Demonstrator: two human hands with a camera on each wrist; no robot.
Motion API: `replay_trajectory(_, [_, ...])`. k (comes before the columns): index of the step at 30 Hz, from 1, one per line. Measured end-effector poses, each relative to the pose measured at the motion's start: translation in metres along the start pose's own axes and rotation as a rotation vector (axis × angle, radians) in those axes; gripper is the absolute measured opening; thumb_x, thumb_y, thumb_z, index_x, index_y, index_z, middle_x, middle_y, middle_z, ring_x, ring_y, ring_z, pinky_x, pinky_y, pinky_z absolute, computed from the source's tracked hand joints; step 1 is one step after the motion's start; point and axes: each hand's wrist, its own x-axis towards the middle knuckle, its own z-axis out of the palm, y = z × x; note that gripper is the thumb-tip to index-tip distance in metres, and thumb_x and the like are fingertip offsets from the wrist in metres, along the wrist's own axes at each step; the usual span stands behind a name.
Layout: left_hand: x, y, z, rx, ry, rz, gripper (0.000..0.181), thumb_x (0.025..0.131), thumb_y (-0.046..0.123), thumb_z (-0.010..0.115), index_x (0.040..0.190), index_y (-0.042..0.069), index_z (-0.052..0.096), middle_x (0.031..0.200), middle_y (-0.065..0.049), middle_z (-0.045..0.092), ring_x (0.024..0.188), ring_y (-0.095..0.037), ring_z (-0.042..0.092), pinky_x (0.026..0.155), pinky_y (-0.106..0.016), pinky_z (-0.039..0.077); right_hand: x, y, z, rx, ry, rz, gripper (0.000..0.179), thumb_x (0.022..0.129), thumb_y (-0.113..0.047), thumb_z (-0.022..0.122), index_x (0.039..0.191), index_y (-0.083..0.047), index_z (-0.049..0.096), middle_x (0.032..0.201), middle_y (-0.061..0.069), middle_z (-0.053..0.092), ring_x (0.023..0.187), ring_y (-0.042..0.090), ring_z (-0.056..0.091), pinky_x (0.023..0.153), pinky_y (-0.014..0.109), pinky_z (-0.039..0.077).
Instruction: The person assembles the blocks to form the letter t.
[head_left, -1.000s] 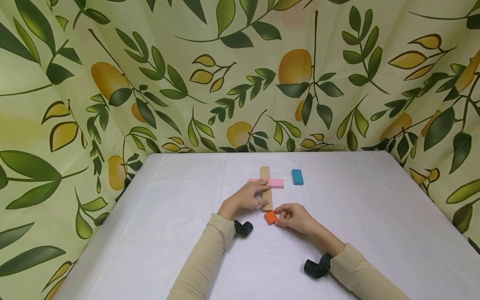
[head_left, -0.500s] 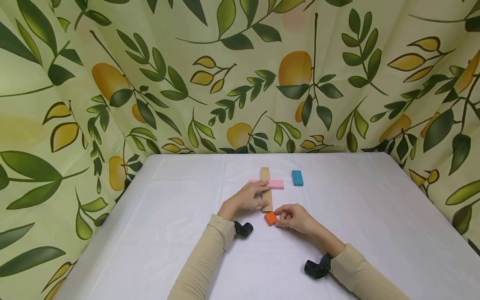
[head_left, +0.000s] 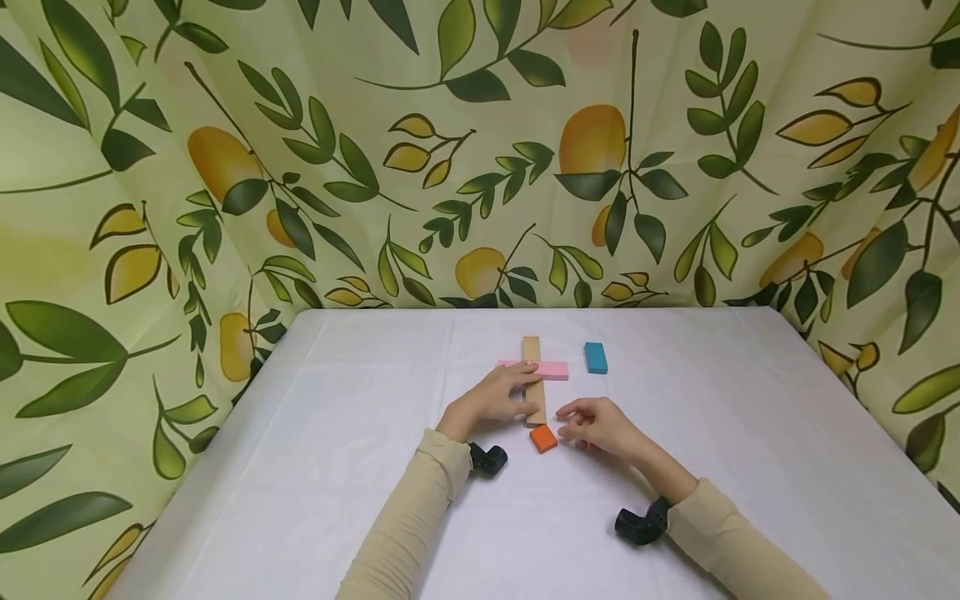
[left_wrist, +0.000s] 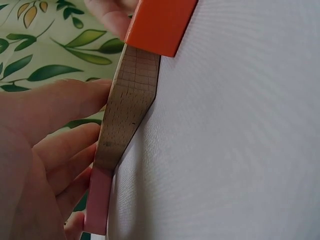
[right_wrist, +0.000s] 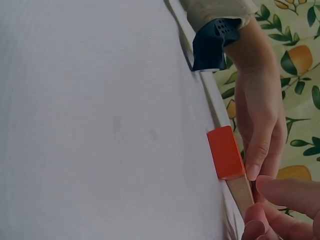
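My left hand [head_left: 495, 396] rests on a cross of flat blocks, its fingertips on the pink block [head_left: 553, 370] and its thumb on the long natural-wood block [head_left: 535, 400]. In the left wrist view, its fingers lie fairly straight along the wood. An orange block [head_left: 543, 438] sits turned at an angle by the wood block's near end; whether they touch, I cannot tell. My right hand [head_left: 603, 427] hovers just right of the orange block, fingers loosely bent, holding nothing. In the right wrist view, the orange block [right_wrist: 226, 152] stands in front of the left hand.
A blue block [head_left: 596, 357] lies apart, to the right of the pink one. White cloth [head_left: 300, 467] covers the table. Behind it hangs a leaf-and-fruit patterned curtain [head_left: 480, 192]. Each wrist carries a black device [head_left: 641, 525].
My right hand has let go of the orange block and moved slightly right, its fingers now apart from it. The left hand and the blocks stay in place.
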Motion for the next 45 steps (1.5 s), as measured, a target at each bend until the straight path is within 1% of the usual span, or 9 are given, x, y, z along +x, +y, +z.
replay_trajectory(4, [0.0,0.0,-0.001,-0.002,-0.002,-0.005,0.058,0.091,0.031,0.061,0.144,0.013,0.045,0.158,-0.002,0.035,0.15,-0.021,0.025,0.123,-0.045,0.019,0.004,-0.001,-0.008,-0.003,0.038,0.02,0.033,0.086,-0.014,0.07,0.113,0.004,0.065,0.071,0.002,0.06,0.056,0.011,0.047,0.052,0.021,0.042])
replay_trajectory(9, [0.0,0.0,-0.002,-0.007,-0.005,-0.001,0.059,0.091,0.03,0.062,0.144,0.012,0.045,0.158,-0.003,0.035,0.15,-0.022,0.025,0.123,-0.045,0.019,0.011,-0.002,-0.016,0.011,0.108,0.087,0.033,0.087,-0.015,0.069,0.115,0.003,0.065,0.069,0.0,0.057,0.057,0.013,0.047,0.053,0.022,0.042])
replay_trajectory(16, [0.0,-0.001,0.0,0.012,-0.009,0.009,0.057,0.092,0.03,0.061,0.144,0.012,0.046,0.158,-0.003,0.035,0.15,-0.022,0.025,0.124,-0.044,0.017,0.02,0.001,-0.027,0.021,0.208,0.095,0.037,0.089,-0.019,0.069,0.116,0.005,0.063,0.067,-0.001,0.055,0.056,0.012,0.046,0.052,0.022,0.04])
replay_trajectory(19, [-0.001,0.0,0.001,0.014,-0.009,0.008,0.058,0.092,0.03,0.061,0.144,0.012,0.046,0.158,-0.004,0.035,0.15,-0.022,0.025,0.123,-0.044,0.019,0.023,0.002,-0.031,0.03,0.25,0.126,0.037,0.089,-0.021,0.068,0.117,0.003,0.064,0.065,-0.003,0.052,0.056,0.01,0.046,0.052,0.021,0.039])
replay_trajectory(24, [-0.002,0.0,0.001,0.011,-0.004,0.002,0.058,0.091,0.031,0.062,0.144,0.013,0.045,0.158,-0.003,0.035,0.15,-0.021,0.026,0.123,-0.045,0.02,0.026,0.003,-0.037,0.062,0.293,0.161,0.04,0.09,-0.023,0.066,0.12,0.003,0.062,0.064,-0.006,0.049,0.055,0.01,0.045,0.051,0.021,0.036])
replay_trajectory(29, [-0.002,0.001,0.0,0.012,0.0,0.007,0.058,0.091,0.031,0.062,0.144,0.012,0.046,0.157,-0.004,0.036,0.15,-0.022,0.026,0.123,-0.045,0.02,0.03,0.005,-0.04,0.08,0.347,0.176,0.041,0.089,-0.025,0.068,0.119,0.003,0.063,0.061,-0.009,0.048,0.052,0.008,0.045,0.051,0.021,0.036])
replay_trajectory(33, [-0.002,0.001,-0.001,0.015,0.0,0.015,0.058,0.091,0.031,0.062,0.144,0.011,0.045,0.157,-0.004,0.036,0.15,-0.022,0.026,0.123,-0.044,0.02,0.033,0.008,-0.041,0.09,0.423,0.199,0.046,0.087,-0.028,0.07,0.119,0.003,0.063,0.062,-0.012,0.05,0.051,0.005,0.045,0.051,0.02,0.039])
replay_trajectory(38, [-0.002,0.0,-0.001,0.017,0.001,0.02,0.059,0.092,0.03,0.062,0.144,0.011,0.045,0.157,-0.004,0.035,0.15,-0.022,0.026,0.123,-0.044,0.02,0.036,0.012,-0.044,0.097,0.515,0.26,0.048,0.085,-0.03,0.071,0.122,0.001,0.063,0.064,-0.011,0.051,0.051,0.004,0.044,0.051,0.018,0.039])
replay_trajectory(45, [-0.003,0.001,0.0,0.018,0.002,0.017,0.058,0.092,0.03,0.062,0.144,0.011,0.046,0.157,-0.004,0.036,0.15,-0.022,0.027,0.123,-0.045,0.021,0.039,0.016,-0.047,0.114,0.56,0.309,0.051,0.085,-0.031,0.072,0.124,0.0,0.061,0.063,-0.01,0.05,0.051,0.005,0.044,0.051,0.019,0.04])
